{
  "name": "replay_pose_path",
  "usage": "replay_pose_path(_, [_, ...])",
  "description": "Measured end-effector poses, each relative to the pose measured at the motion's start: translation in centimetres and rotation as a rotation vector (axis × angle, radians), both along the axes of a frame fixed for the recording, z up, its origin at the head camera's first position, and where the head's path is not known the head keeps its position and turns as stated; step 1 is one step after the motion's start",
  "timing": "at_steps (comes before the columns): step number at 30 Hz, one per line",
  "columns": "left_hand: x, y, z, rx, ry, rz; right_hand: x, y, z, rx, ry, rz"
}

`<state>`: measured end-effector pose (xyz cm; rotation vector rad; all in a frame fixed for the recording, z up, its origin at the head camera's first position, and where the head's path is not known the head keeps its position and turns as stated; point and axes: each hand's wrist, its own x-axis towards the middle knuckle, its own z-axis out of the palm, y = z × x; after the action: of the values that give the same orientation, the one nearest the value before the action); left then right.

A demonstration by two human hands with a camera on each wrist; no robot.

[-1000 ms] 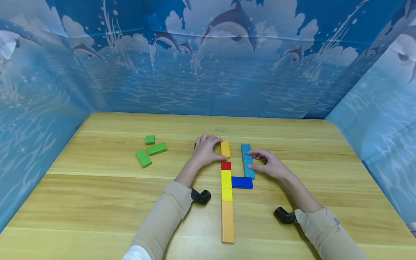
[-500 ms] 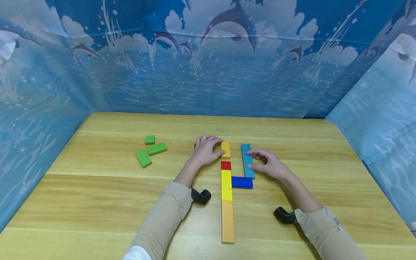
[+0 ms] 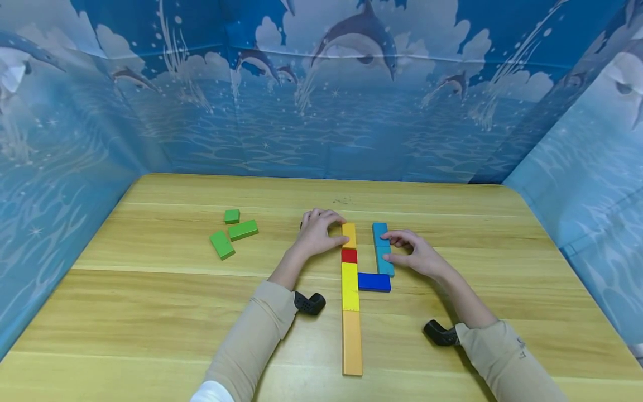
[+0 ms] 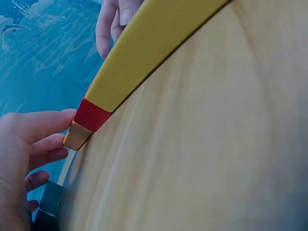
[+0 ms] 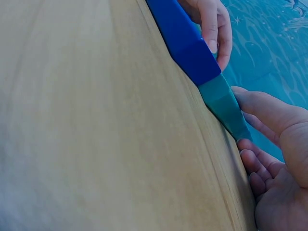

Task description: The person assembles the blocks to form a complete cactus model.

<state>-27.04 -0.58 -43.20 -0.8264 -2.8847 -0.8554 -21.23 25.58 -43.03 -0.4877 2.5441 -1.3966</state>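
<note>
My left hand (image 3: 318,230) pinches a small orange block (image 3: 350,235), thumb at its side and forefinger at its far end. That block meets a red block (image 3: 349,256), then a yellow section (image 3: 350,286) and a long light-orange block (image 3: 352,343) follow in one straight line. My right hand (image 3: 414,252) rests its thumb and forefinger on two light-blue blocks (image 3: 384,261) set end to end, without gripping them. A dark-blue block (image 3: 374,282) lies crosswise between the yellow section and the near light-blue block. In the right wrist view, fingertips (image 5: 245,144) lie beside the light-blue block.
Several green blocks (image 3: 243,229) lie apart on the left of the wooden table (image 3: 150,324). Dark blocks (image 4: 50,197) show behind the left fingers in the left wrist view. Black wrist devices (image 3: 310,304) jut from both sleeves. A dolphin-print curtain (image 3: 326,128) encloses the table's back and sides.
My left thumb has come onto the orange block, and the block has slid toward me until it meets the red one. The right hand has stayed still on the light-blue blocks.
</note>
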Motion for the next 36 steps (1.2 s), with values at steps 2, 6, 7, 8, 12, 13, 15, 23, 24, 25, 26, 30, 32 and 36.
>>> replay_pose_path(2, [0.0, 0.0, -0.1, -0.002, -0.001, 0.000, 0.0, 0.0, 0.0, -0.003, 0.002, 0.001])
replay_pose_path(6, [0.0, 0.0, -0.1, -0.004, -0.002, 0.001, 0.0, 0.0, 0.0, 0.000, 0.005, -0.001])
replay_pose_path(7, [0.0, 0.0, 0.0, -0.005, -0.002, 0.002, 0.0, 0.0, 0.0, 0.005, 0.005, -0.002])
replay_pose_path(8, [0.0, 0.0, 0.0, -0.008, -0.002, 0.002, 0.0, 0.0, 0.0, 0.007, 0.006, -0.003])
replay_pose_path(12, [0.1, 0.0, 0.0, -0.017, -0.006, 0.003, 0.4, -0.3, 0.8, 0.014, 0.009, 0.000])
replay_pose_path(13, [0.1, 0.0, 0.1, -0.017, -0.007, 0.003, 0.6, -0.5, 1.2, 0.016, 0.007, -0.001])
replay_pose_path(15, [0.2, 0.0, 0.1, -0.014, -0.010, 0.003, 1.0, -0.9, 2.1, 0.017, 0.004, 0.001])
replay_pose_path(23, [0.2, 0.0, 0.2, -0.013, -0.006, 0.003, -0.1, 0.1, -0.1, 0.008, 0.017, 0.004])
replay_pose_path(24, [0.2, 0.0, 0.1, -0.012, -0.006, 0.002, -0.1, 0.1, -0.1, 0.008, 0.018, 0.006])
replay_pose_path(25, [0.2, 0.0, 0.1, -0.013, -0.005, 0.003, -0.1, 0.1, -0.2, 0.008, 0.020, 0.007])
replay_pose_path(26, [0.2, 0.0, 0.1, -0.016, -0.004, 0.004, -0.1, 0.1, -0.2, 0.009, 0.021, 0.008])
replay_pose_path(30, [0.2, 0.1, 0.1, -0.013, 0.000, 0.003, 0.0, 0.1, -0.1, 0.006, 0.016, 0.005])
replay_pose_path(32, [0.2, 0.0, 0.0, 0.021, 0.003, 0.002, 0.0, 0.1, -0.1, 0.007, 0.015, 0.003])
replay_pose_path(36, [0.2, -0.3, -0.2, 0.240, 0.014, 0.000, 0.0, 0.1, -0.1, 0.004, 0.015, 0.003])
